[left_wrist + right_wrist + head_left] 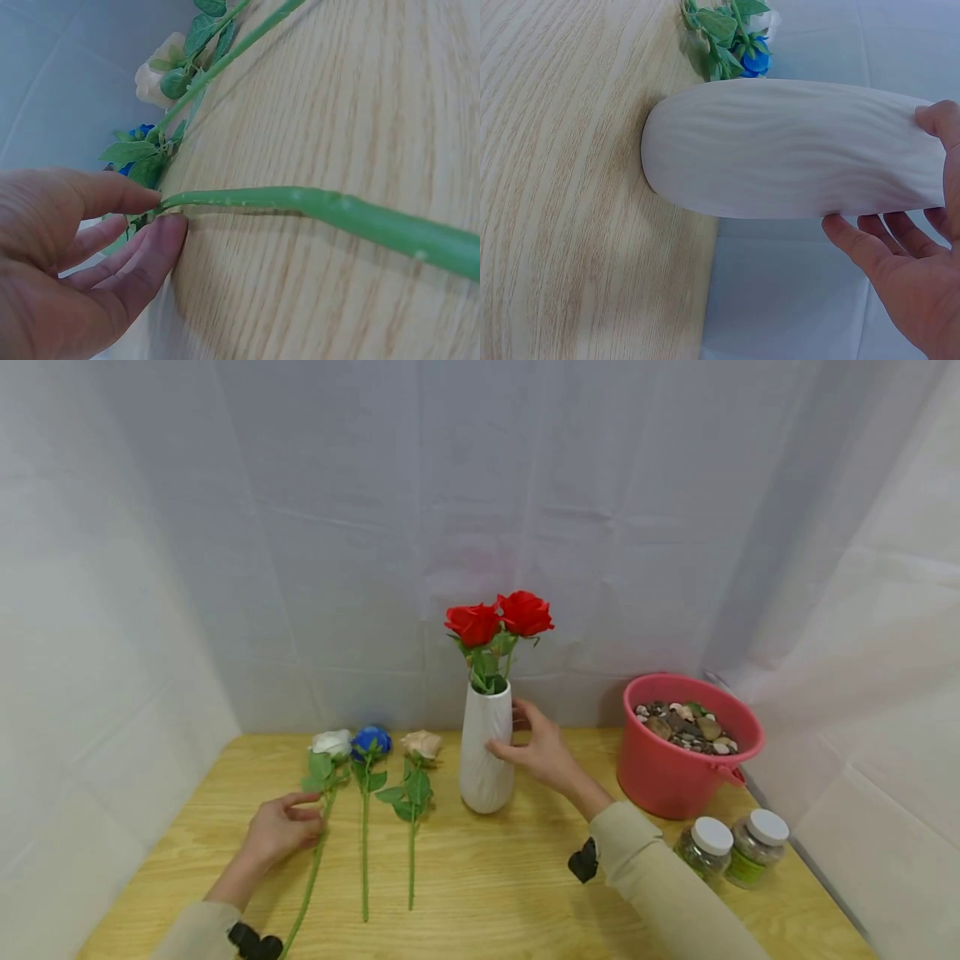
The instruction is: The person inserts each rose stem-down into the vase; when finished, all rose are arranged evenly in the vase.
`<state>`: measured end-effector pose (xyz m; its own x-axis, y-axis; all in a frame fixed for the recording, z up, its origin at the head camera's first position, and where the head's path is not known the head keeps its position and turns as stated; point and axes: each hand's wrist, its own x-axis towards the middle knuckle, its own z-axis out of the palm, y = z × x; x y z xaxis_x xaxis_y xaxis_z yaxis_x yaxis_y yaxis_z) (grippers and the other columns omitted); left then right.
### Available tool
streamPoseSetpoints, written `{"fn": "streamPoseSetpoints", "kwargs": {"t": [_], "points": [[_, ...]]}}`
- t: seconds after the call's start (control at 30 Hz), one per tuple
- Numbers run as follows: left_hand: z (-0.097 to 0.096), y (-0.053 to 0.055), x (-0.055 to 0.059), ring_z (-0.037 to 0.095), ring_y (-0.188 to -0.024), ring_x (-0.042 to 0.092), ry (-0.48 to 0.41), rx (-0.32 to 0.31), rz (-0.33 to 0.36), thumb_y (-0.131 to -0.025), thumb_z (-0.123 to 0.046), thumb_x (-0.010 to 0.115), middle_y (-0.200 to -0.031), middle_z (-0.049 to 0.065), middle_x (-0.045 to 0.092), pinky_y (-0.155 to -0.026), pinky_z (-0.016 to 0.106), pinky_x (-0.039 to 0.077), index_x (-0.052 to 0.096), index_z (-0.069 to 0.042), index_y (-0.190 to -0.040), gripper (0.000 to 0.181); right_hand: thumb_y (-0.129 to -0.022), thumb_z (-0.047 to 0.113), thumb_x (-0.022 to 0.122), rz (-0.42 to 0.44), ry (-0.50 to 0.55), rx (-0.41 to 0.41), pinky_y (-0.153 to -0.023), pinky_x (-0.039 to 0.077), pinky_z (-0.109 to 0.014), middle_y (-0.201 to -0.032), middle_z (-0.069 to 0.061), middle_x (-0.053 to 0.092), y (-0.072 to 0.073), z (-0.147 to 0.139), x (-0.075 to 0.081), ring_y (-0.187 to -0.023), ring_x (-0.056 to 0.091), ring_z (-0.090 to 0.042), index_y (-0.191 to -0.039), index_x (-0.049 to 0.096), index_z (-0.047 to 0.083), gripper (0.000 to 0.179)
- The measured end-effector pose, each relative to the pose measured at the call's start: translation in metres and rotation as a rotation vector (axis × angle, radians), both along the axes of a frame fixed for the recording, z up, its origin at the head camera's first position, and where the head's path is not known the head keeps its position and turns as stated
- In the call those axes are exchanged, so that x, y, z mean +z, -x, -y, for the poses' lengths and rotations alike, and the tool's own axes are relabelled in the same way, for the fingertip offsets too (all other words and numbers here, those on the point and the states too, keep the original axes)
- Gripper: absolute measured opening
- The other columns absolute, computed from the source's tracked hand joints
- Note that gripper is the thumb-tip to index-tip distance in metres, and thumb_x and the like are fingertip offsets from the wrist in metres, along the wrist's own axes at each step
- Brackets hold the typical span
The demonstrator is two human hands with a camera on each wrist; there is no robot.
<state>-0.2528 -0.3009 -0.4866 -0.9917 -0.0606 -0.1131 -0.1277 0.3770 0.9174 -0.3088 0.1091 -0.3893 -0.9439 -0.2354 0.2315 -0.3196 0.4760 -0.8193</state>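
At the left of the table, my left hand (281,831) has its thumb and fingers at the green stem of a white rose (332,743). In the left wrist view the fingertips pinch this stem (255,198) close over the wood. My right hand (543,752) holds the upper part of a white ribbed vase (483,752), thumb on one side and fingers on the other. The vase stands upright on the table, and two red roses (474,624) rise out of its mouth. Their lower stems are hidden inside it.
A blue rose (371,743) and a cream rose (422,744) lie side by side between the hands on the wooden table (480,893). Stones fill a pink bucket (660,777) at the right. Two white-lidded jars (708,843) stand before it. Pale sheeting hangs behind.
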Motion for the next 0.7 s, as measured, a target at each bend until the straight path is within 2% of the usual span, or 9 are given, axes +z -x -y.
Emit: {"fn": "streamPoseSetpoints", "kwargs": {"t": [0.13,0.23,0.43,0.7], "points": [[0.001,0.002,-0.002,0.016,-0.083,0.075,0.014,-0.011,0.011,-0.092,0.008,0.07,-0.117,0.037,0.07,-0.07,0.032,0.067,0.047,0.019,-0.144,0.059,-0.091,0.025,0.086,-0.005,0.004,-0.001,-0.105,0.058,-0.055,-0.139,-0.015,0.063,0.001,0.0,-0.001,-0.125,0.064,-0.034,-0.154,0.046,0.009,0.076],[0.003,0.004,-0.002,0.013,-0.082,0.075,-0.016,-0.013,0.04,-0.092,0.008,0.07,-0.116,0.033,0.072,-0.07,0.03,0.066,0.045,0.018,-0.146,0.06,-0.09,0.025,0.086,-0.003,0.009,0.004,-0.105,0.058,-0.056,-0.139,-0.015,0.063,0.002,-0.001,-0.001,-0.125,0.064,-0.035,-0.154,0.046,0.01,0.076],[0.009,0.003,0.0,0.009,-0.078,0.073,-0.185,-0.035,0.104,-0.092,0.011,0.068,-0.107,0.016,0.077,-0.069,0.027,0.065,0.035,0.019,-0.152,0.069,-0.091,0.025,0.085,-0.006,0.01,0.01,-0.102,0.06,-0.052,-0.139,-0.015,0.063,0.003,-0.001,-0.002,-0.126,0.064,-0.036,-0.154,0.046,0.01,0.076],[0.017,0.001,0.012,0.012,-0.084,0.073,-0.355,-0.097,0.195,-0.1,0.003,0.06,-0.098,0.003,0.072,-0.08,0.027,0.065,0.019,0.021,-0.157,0.072,-0.091,0.027,0.085,-0.004,0.004,0.013,-0.103,0.06,-0.052,-0.14,-0.015,0.062,0.004,-0.002,-0.003,-0.126,0.063,-0.036,-0.154,0.046,0.01,0.076]]}}
